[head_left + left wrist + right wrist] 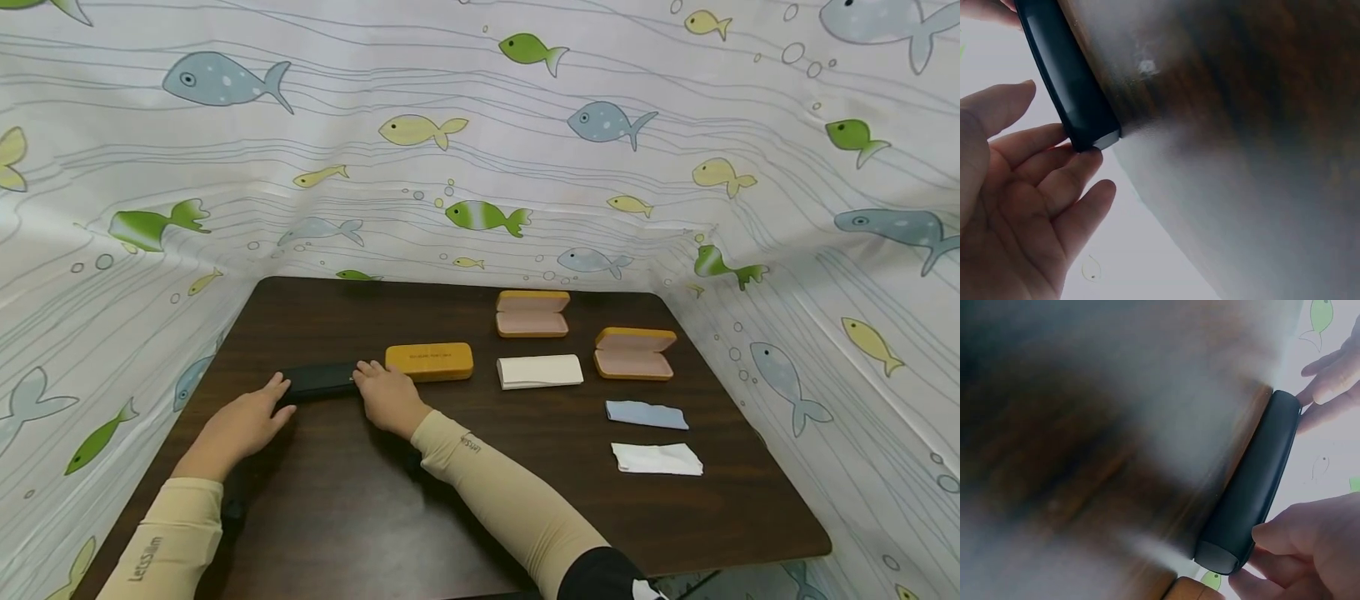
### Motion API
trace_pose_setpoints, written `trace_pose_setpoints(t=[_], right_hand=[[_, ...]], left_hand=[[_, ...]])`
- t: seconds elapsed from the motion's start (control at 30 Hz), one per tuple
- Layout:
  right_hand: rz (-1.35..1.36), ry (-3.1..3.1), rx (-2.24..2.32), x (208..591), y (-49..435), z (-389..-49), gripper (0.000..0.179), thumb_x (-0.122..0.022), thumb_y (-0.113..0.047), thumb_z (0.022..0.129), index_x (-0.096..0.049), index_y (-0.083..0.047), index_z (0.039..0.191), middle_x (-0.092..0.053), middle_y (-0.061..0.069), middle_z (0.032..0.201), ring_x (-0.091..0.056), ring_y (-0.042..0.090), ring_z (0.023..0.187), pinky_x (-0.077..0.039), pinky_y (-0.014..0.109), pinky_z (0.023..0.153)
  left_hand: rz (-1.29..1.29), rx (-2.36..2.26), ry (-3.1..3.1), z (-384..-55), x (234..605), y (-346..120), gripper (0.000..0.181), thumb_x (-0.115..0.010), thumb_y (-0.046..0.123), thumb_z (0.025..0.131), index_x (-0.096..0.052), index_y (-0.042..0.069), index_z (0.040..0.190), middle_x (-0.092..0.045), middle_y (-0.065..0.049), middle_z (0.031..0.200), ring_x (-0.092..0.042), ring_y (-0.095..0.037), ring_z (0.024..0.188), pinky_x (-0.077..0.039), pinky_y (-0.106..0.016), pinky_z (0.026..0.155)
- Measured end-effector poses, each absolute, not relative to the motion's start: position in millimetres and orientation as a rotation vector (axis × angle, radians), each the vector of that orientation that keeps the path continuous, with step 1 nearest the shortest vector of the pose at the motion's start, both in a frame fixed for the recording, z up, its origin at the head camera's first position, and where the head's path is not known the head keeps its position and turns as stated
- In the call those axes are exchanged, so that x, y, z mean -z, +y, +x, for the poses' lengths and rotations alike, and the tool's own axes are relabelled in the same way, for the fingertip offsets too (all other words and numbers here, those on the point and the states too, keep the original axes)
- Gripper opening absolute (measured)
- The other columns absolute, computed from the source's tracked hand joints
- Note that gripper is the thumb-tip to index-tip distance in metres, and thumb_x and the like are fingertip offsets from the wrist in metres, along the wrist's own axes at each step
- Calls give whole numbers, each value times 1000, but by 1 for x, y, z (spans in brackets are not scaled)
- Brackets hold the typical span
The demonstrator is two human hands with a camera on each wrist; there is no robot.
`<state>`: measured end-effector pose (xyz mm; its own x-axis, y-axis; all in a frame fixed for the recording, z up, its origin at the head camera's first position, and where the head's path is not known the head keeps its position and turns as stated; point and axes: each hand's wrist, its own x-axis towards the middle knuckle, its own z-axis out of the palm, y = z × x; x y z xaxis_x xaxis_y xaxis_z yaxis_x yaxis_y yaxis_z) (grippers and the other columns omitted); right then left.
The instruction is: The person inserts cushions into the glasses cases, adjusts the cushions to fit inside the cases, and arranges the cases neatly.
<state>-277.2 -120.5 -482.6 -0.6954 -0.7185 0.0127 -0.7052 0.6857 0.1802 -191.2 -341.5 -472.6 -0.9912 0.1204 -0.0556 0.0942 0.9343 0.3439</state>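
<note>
A long black glasses case [321, 382] lies closed on the left part of the dark wooden table, beside a closed yellow glasses case [430, 362]. My left hand [242, 423] touches the black case's left end with fairly straight fingertips; in the left wrist view its thumb stands apart from the black case [1069, 75]. At the other end, my right hand [390, 397] pinches the corner. The right wrist view shows the thumb [1272, 533] against the long side of the black case [1249, 481] and fingers bent round the end, partly hidden.
Two yellow cases with pink linings, one at the back [532, 315] and one farther right [634, 354], stand open. A folded cream item [540, 372], a light blue cloth [647, 414] and a white cloth [657, 459] lie rightward. Fish-patterned sheeting [480, 167] surrounds the table [337, 500].
</note>
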Motion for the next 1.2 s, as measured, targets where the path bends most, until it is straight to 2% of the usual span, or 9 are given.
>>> trace_pose_setpoints(t=[0.33,0.8,1.2], right_hand=[[1211,-2839,174,485,-114,-279,47,-51,-26,107,-47,-18,153,-39,-2,160,-37,13,146,-32,34,119],[1206,-2881,111,483,-107,-281,48,-53,-27,107,-46,-18,154,-36,-3,162,-32,11,149,-30,31,120],[1157,-2907,40,475,-88,-284,48,-54,-25,106,-48,-16,153,-37,-2,161,-34,12,148,-31,28,118]], left_hand=[[148,-566,2976,-194,471,-341,64,-56,24,104,-35,-16,148,-27,-39,153,-45,-62,125,-40,-73,96],[169,-564,3019,-196,463,-331,61,-58,21,102,-39,-19,144,-28,-44,150,-36,-63,131,-33,-73,103],[230,-594,3071,-203,458,-304,56,-59,21,102,-44,-12,145,-33,-39,152,-40,-59,131,-36,-72,101]])
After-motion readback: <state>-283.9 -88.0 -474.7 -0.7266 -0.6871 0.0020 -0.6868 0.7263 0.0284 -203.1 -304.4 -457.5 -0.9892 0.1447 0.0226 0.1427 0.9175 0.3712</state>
